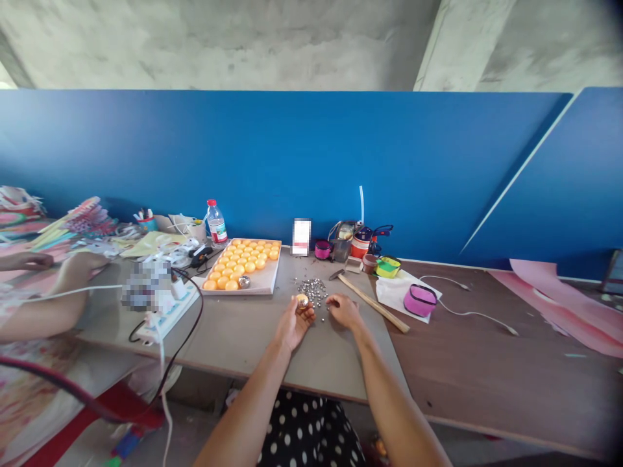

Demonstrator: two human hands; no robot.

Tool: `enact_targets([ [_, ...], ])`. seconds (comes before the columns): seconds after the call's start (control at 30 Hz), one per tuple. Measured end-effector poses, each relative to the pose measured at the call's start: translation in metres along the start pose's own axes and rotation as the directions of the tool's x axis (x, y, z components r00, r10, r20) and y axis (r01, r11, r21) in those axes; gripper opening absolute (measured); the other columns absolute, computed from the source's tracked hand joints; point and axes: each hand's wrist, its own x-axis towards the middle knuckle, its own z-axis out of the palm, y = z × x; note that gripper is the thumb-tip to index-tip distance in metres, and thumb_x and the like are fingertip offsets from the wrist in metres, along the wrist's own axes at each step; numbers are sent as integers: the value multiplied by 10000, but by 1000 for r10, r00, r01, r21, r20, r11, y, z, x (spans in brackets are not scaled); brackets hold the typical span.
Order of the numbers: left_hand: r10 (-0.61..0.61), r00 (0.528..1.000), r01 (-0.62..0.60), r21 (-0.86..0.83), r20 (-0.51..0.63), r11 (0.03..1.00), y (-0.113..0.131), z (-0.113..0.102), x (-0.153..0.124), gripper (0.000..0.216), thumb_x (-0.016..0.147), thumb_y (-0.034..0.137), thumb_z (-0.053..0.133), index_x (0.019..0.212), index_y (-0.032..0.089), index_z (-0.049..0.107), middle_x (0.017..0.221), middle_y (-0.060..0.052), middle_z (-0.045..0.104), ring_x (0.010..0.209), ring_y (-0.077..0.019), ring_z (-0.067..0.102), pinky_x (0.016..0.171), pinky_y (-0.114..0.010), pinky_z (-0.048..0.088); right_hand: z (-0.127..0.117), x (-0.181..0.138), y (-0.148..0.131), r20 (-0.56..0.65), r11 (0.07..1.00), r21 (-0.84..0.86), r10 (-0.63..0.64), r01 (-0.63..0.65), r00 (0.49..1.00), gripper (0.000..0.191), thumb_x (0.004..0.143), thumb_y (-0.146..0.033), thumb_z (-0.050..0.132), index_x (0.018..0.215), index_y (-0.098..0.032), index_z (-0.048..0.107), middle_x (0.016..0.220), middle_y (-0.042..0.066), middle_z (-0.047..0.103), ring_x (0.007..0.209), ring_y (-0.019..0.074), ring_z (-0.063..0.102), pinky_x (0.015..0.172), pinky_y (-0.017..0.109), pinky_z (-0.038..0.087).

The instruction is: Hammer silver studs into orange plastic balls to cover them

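Observation:
An orange ball (302, 300), partly covered with shiny silver pieces, is held in the fingers of my left hand (291, 324). My right hand (344, 310) is just to the right, low over the table, its thumb and fingers drawn together; whatever may be between them is too small to make out. Between and beyond the hands lies a loose scatter of small silver pieces (311, 290). Left of it, a shallow white box (275, 271) contains rows of plain orange balls (237, 262). One silver-covered ball (244, 281) sits at the box's near side.
A hammer (374, 303) lies right of my right hand. Beyond are a pink container (420, 300) on white paper, a yellow-green container (388, 266) and a phone (301, 237). Leftward are a bottle (217, 224), a power strip (170, 311) with cables and another person's arm (53, 305).

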Motion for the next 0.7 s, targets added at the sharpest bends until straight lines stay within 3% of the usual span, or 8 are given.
enact_targets([
  [0.17,2,1000,-3,7,12,1000,0,1,-1,300,853,358,447,761,106,583,676,-65,639,543,-114,583,595,-262,488,3,-1,2,-4,994,-51,-94,93,996,167,704,-181,493,755,-236,642,890,1,630,906,163,515,805,286,302],
  [0.23,5,1000,-5,8,12,1000,0,2,-1,297,849,360,455,754,108,580,675,-64,637,542,-113,582,594,-261,488,5,1,4,-63,994,28,-102,104,993,155,706,-185,481,729,-221,629,868,6,625,864,154,528,797,281,322],
  [0.33,5,1000,-5,13,-1,1000,0,2,-1,301,838,374,472,745,108,576,668,-61,629,538,-111,577,590,-260,487,9,5,6,-182,951,276,-88,137,979,135,691,-194,462,728,-193,591,823,19,618,772,142,552,753,267,373],
  [0.5,-7,1000,8,22,-8,1000,1,2,-1,299,842,371,466,759,106,576,667,-57,626,527,-108,574,577,-256,487,15,10,0,-179,689,704,-62,171,982,90,689,-277,498,718,-196,524,576,-28,562,567,128,528,630,263,403],
  [0.6,-2,1000,3,23,-18,1000,1,3,-2,290,847,361,460,747,111,570,654,-52,626,526,-111,577,578,-258,490,19,7,-10,-111,528,841,-43,117,993,140,657,-321,574,687,-198,516,507,-63,486,481,97,445,530,237,354],
  [0.7,-6,1000,6,20,-16,1000,1,4,-3,289,847,356,462,747,108,573,650,-53,630,524,-111,578,581,-257,492,19,2,-19,8,376,926,-83,24,996,185,635,-338,620,714,-185,553,563,-55,513,490,79,436,519,225,332],
])
